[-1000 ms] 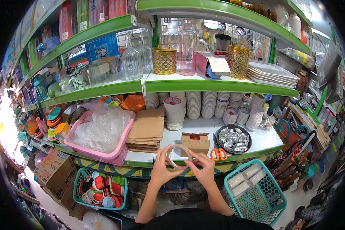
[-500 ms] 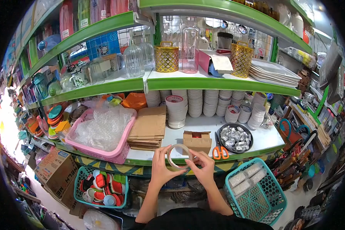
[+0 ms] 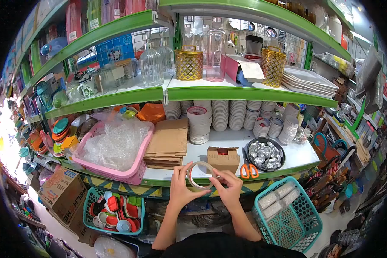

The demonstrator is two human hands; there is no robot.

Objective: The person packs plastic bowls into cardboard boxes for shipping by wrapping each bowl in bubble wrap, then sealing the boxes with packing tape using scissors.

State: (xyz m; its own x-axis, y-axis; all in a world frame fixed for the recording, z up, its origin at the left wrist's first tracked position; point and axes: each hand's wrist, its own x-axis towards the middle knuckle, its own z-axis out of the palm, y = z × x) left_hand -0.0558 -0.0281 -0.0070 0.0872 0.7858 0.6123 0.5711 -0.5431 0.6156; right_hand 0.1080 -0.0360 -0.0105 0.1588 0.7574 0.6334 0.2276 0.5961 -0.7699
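Stocked shop shelves, green-edged, crowded with housewares.
A pink basket of bubble wrap sits left of a flat cardboard stack. To the right are a small cardboard box, orange-handled scissors and a black bowl of foil-wrapped pieces. White bowl stacks line the back, and a teal basket stands lower right.

Left of the turquoise basket, the person wears a black top of plain, dark fabric, seen only as a rounded edge lower than the basket's rim. Both forearms are bare from elbow to wrist, and the left hand and right hand are bare too.
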